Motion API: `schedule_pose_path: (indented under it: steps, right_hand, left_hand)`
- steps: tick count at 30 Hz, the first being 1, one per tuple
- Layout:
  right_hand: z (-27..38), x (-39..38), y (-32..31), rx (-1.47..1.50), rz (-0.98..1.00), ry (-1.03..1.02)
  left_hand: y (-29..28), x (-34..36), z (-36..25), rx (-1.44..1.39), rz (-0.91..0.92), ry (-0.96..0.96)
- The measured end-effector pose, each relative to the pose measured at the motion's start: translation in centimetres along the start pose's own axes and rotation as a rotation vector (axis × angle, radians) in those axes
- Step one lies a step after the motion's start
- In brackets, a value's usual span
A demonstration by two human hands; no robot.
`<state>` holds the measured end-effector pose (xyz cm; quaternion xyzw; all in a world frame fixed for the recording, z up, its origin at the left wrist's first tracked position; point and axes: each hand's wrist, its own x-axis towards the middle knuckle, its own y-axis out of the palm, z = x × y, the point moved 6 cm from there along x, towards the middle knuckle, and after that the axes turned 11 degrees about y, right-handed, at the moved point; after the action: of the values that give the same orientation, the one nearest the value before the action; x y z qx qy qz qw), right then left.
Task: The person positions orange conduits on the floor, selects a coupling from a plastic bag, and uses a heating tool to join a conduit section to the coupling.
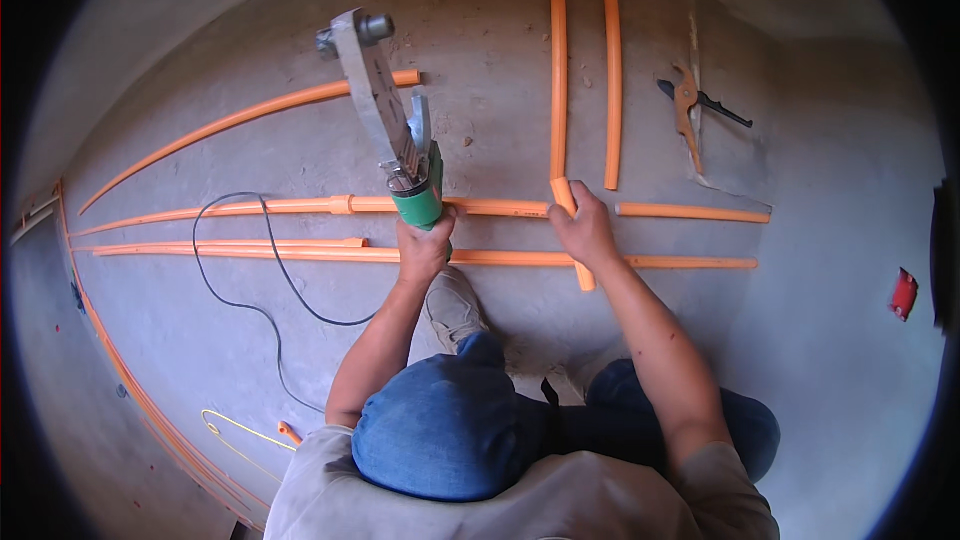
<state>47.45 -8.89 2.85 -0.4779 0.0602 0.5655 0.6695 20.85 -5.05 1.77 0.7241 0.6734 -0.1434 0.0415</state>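
My left hand is closed round the green handle of a pipe welding machine. Its flat heating plate points up and away from me, with round metal sockets at the far end. In my right hand is a short orange pipe, gripped along its middle and slightly tilted. The upper end of that piece meets the near end of a long orange pipe running away from me; whether the two are joined I cannot tell. Both hands are above two orange pipe runs lying crosswise on the concrete floor.
A second lengthwise orange pipe lies just right of the first. A pipe cutter rests at the far right. A black cable loops on the left, near a yellow cord. On the right wall is a red box.
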Motion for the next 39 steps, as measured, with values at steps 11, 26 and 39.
schedule_pose_path:
  steps: [11,26,39]
  right_hand:
    - [5.1,9.5,-1.7,0.444,-0.202,0.141]
    - [7.0,9.0,10.6,-0.209,0.217,-0.071]
    - [-2.6,5.5,-7.2,-0.22,-0.027,0.055]
  left_hand:
    - [0.1,-0.8,0.3,0.028,-0.037,-0.012]
    - [0.2,-0.6,0.6,0.075,-0.016,0.026]
    - [0.8,0.5,1.2,0.075,0.019,0.02]
